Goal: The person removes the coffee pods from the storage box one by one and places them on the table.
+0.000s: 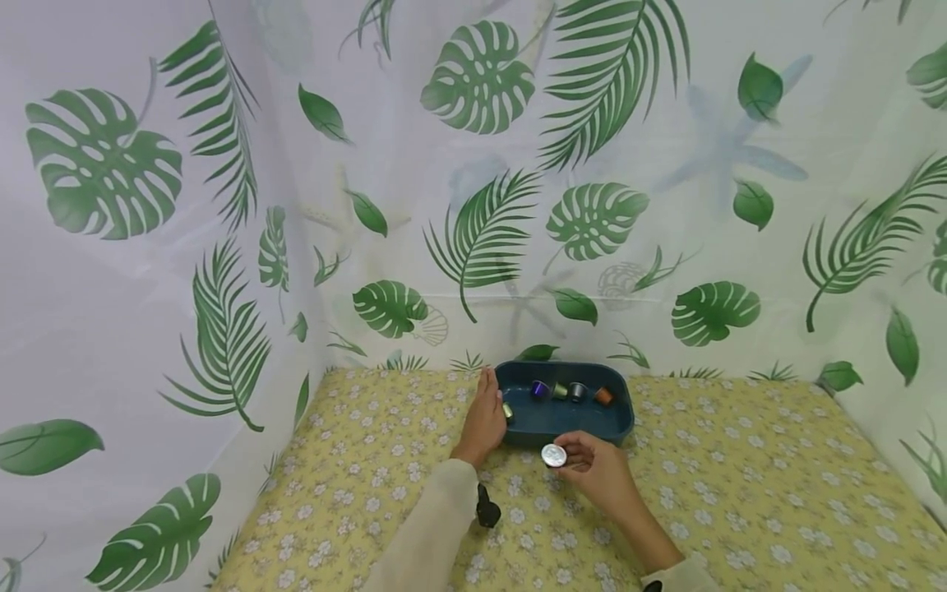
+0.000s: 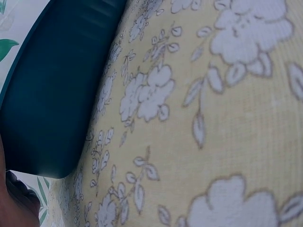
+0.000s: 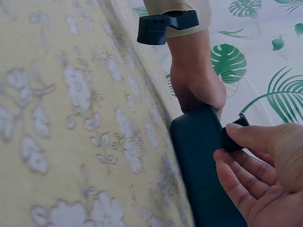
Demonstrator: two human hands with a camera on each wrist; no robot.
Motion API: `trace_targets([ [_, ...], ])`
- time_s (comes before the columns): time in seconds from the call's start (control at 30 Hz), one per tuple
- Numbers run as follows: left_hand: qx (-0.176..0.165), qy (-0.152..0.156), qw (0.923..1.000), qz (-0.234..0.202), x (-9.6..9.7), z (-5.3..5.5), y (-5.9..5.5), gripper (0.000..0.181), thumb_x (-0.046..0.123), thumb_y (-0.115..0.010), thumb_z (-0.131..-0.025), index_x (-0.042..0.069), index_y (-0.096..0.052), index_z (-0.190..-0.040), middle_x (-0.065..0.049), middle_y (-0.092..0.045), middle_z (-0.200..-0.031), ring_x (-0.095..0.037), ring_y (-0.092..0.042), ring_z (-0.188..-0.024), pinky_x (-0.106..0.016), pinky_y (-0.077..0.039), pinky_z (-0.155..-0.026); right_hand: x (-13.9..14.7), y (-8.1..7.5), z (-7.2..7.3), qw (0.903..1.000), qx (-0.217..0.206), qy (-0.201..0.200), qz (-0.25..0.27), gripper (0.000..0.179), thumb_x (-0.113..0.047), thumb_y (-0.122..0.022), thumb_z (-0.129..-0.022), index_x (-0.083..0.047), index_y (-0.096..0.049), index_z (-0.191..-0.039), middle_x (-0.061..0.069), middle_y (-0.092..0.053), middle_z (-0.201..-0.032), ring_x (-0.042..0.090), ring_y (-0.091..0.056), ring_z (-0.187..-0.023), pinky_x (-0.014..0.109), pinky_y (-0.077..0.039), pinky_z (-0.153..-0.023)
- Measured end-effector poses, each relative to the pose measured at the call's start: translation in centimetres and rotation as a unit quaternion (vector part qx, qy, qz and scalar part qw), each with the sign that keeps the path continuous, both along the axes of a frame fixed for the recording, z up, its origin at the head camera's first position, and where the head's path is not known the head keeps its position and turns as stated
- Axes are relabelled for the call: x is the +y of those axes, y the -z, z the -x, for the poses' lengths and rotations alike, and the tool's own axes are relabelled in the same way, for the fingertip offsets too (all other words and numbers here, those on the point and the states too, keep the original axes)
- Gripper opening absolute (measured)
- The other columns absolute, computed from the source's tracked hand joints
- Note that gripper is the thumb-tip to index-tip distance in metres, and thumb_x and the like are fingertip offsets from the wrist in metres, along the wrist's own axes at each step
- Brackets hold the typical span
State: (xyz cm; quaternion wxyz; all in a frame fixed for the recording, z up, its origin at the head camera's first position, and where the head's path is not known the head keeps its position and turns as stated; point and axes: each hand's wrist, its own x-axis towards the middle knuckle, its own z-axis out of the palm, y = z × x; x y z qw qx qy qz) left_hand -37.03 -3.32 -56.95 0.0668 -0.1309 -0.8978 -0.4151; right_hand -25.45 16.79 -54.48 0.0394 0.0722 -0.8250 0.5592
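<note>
The step in hand looks like handling a single capsule (image 1: 553, 455) while the tray (image 1: 629, 415) is steadied. The right hand (image 1: 592, 467) has thumb and fingers clamped on that capsule, its foil lid towards the head camera, just off the tray's near side and about level with the rim or above it. The left hand (image 1: 484, 413) lies along the tray's left end, its fingers straight and close together, touching the wall. Inside the tray, a purple capsule (image 1: 540, 390), a green capsule (image 1: 560, 391), a grey capsule (image 1: 578, 392) and an orange capsule (image 1: 603, 396) lie towards the far side, with a pale green capsule (image 1: 507, 410) by the left end. The next move would seem to call for a light pinch and clearance over the tray's near rim. No brand or label is legible; any marks on the foil are too small to read.
</note>
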Motion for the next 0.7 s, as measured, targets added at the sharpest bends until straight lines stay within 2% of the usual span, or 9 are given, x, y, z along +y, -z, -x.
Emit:
trace_targets([
  [0.2,0.011,0.001,0.9999,0.009,0.1,0.3,0.4,0.053,0.015,-0.03,-0.112,-0.002,-0.015,-0.161,-0.017,-0.007,-0.169,-0.031,-0.019,-0.153,-0.048,-0.025,-0.121,0.2,1.2,-0.2,0.9991,-0.014,-0.039,0.002,0.035,0.003,-0.085,-0.078,-0.003,-0.071,-0.109,0.008,-0.073,-0.095,0.021,-0.07,-0.08,0.028,-0.058,-0.067],
  [0.37,0.012,-0.001,0.9999,0.009,0.1,0.3,0.3,0.053,0.014,-0.03,-0.112,-0.003,-0.016,-0.161,-0.017,-0.007,-0.169,-0.032,-0.019,-0.153,-0.049,-0.025,-0.121,0.2,1.8,-0.2,0.9983,-0.002,-0.058,0.001,0.035,0.004,-0.086,-0.076,0.001,-0.07,-0.108,0.011,-0.074,-0.094,0.02,-0.07,-0.077,0.028,-0.058,-0.065],
  [0.7,0.001,-0.009,0.9998,0.019,0.1,0.0,-0.1,0.053,0.015,-0.03,-0.112,-0.002,-0.015,-0.161,-0.016,-0.007,-0.17,-0.03,-0.018,-0.154,-0.047,-0.023,-0.121,-0.3,3.0,-0.3,0.9983,-0.001,-0.055,-0.021,0.037,0.004,-0.087,-0.074,-0.001,-0.07,-0.106,0.008,-0.074,-0.094,0.017,-0.07,-0.077,0.026,-0.057,-0.065],
])
